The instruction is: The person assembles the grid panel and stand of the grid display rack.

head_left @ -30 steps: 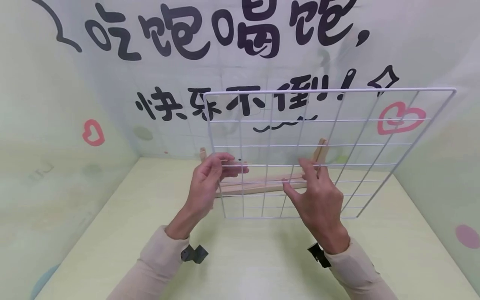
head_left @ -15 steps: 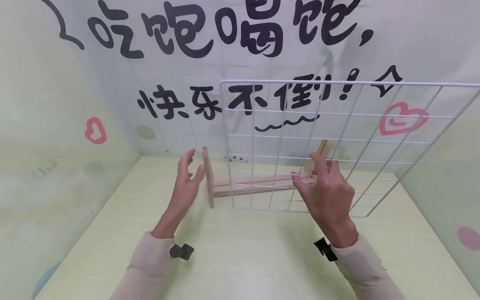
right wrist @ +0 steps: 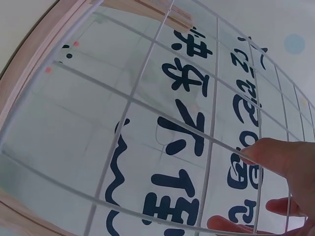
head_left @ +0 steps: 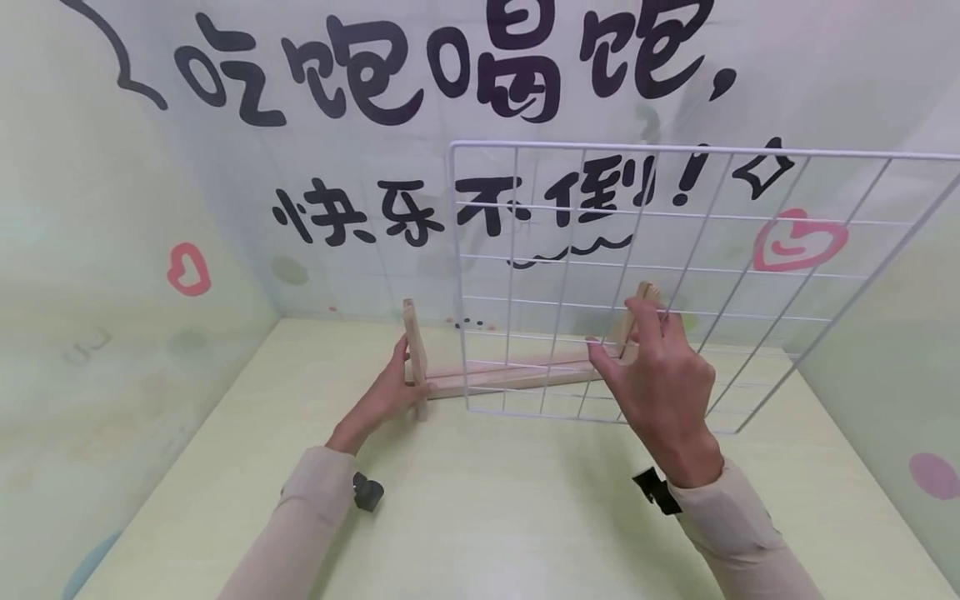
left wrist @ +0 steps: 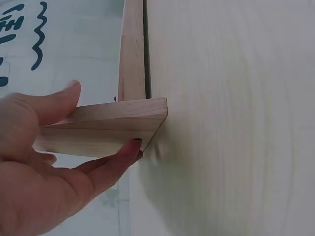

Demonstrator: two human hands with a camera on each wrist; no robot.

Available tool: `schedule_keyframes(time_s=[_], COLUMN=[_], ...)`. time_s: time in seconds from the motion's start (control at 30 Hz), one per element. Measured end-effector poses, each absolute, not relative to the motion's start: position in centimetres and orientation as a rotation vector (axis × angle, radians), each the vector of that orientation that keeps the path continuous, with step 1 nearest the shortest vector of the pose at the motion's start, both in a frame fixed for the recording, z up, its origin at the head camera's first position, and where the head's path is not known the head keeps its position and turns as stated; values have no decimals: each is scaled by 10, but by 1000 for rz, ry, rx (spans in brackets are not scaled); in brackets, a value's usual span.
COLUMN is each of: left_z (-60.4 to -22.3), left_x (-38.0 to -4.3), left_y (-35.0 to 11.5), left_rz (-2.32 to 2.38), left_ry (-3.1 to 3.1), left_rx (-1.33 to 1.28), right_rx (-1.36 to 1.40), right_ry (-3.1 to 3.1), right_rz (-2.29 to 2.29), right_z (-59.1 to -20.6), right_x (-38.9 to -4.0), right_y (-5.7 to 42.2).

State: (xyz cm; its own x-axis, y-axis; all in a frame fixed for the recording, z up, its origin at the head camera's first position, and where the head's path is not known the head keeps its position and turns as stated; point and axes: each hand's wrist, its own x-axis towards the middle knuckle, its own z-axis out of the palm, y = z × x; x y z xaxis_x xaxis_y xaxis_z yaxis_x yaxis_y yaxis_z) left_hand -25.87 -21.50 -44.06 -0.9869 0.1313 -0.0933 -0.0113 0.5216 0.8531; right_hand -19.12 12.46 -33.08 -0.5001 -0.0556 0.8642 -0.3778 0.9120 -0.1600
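A wooden stand lies toward the back of the table, with a long grooved crossbar (head_left: 525,377) between a left end piece (head_left: 415,342) and a right end piece (head_left: 636,312). My left hand (head_left: 386,390) grips the left end piece; in the left wrist view, the thumb lies on one face of this wooden piece (left wrist: 113,113) and the fingers on the other. With my right hand (head_left: 667,379) I hold a white wire grid panel (head_left: 675,150) tilted up before the stand. Its wires (right wrist: 130,98) pass between my right thumb and fingers. Whether the panel touches the stand, I cannot tell.
The pale table (head_left: 495,508) meets a covered back wall (head_left: 360,283) with large black lettering just behind the stand. Side walls rise at the left (head_left: 97,275) and right (head_left: 915,350). The panel's right part reaches over toward the right wall.
My left hand let go of the panel's left side, moved left, and took hold of the stand's left end piece. The panel shifted right and slightly up in my right hand.
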Motion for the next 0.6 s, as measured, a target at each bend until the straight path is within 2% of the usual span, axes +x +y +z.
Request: schedule_keyframes(time_s=[0.17, 0.6], left_z=[-442, -439], left_x=[-264, -268], left_y=[-217, -210], left_rz=[1441, 1452], left_ry=[2555, 2494], left_rx=[94, 308], right_rx=[323, 327], right_ry=[-2063, -2043], right_rz=[435, 443], right_z=[-327, -311], right_x=[-191, -190], right_y=[126, 123])
